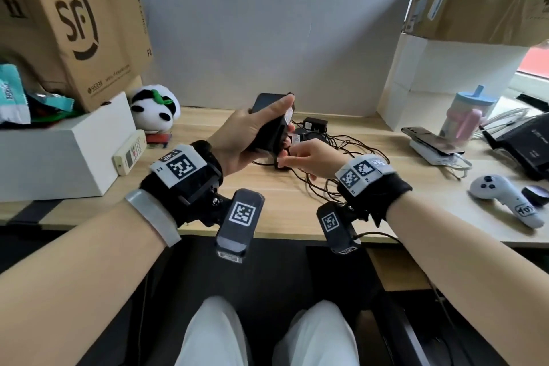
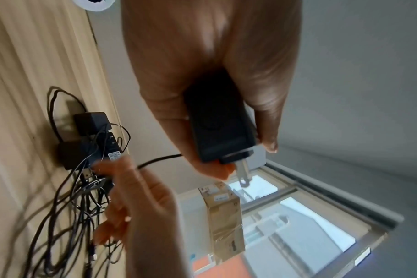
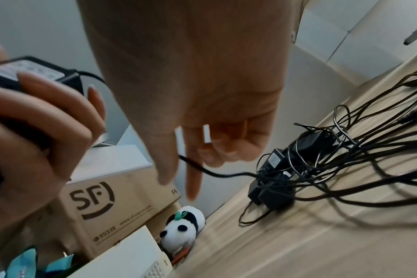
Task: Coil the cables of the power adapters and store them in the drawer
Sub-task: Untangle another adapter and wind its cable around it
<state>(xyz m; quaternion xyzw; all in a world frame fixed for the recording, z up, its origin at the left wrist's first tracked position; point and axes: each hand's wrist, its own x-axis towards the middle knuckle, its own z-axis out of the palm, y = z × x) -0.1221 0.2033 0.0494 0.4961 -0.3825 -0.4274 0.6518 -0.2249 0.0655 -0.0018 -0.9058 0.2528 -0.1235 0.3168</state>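
While the left hand (image 1: 241, 134) grips a black rectangular power adapter (image 2: 220, 129) raised above the light wooden desk (image 1: 297, 205), fingers curled round its body and its metal prongs pointing away, the right hand (image 1: 309, 157) pinches the adapter's thin black cable (image 3: 217, 174) just beside it. More black adapters (image 3: 277, 180) lie behind in a tangle of cords on the desk, near a plush panda toy (image 1: 156, 108).
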